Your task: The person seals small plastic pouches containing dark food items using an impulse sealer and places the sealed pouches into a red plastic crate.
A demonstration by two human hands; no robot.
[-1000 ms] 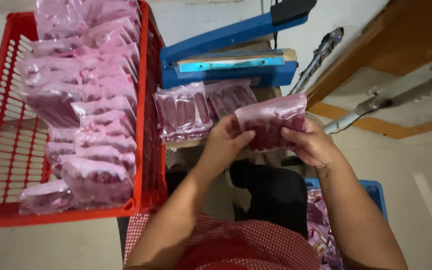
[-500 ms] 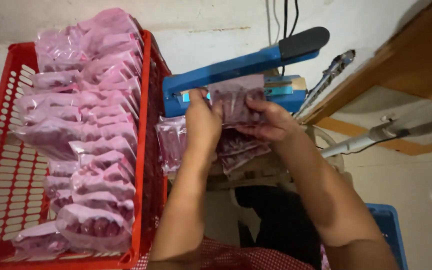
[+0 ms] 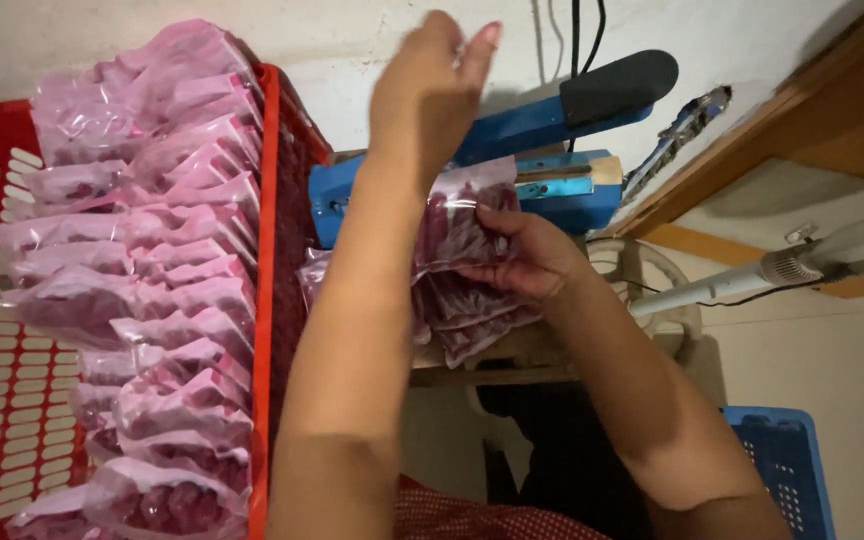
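Two hands are at work, and only one grips anything. The right hand pinches a clear bag of dark red pieces, fingers pressed onto its front face, holding its top edge at the blue heat sealer; the left forearm hides the bag's left edge. The left hand is raised above the sealer's arm with fingers spread, holding nothing. Under the held bag lies a small stack of filled bags on the bench; their number cannot be counted, since they overlap and the arm covers part. One red basket on the left is heaped with many similar bags, too overlapped to count, and its lower edge is cut off. One blue crate sits low right, partly out of frame. Little open room remains between basket wall and sealer.
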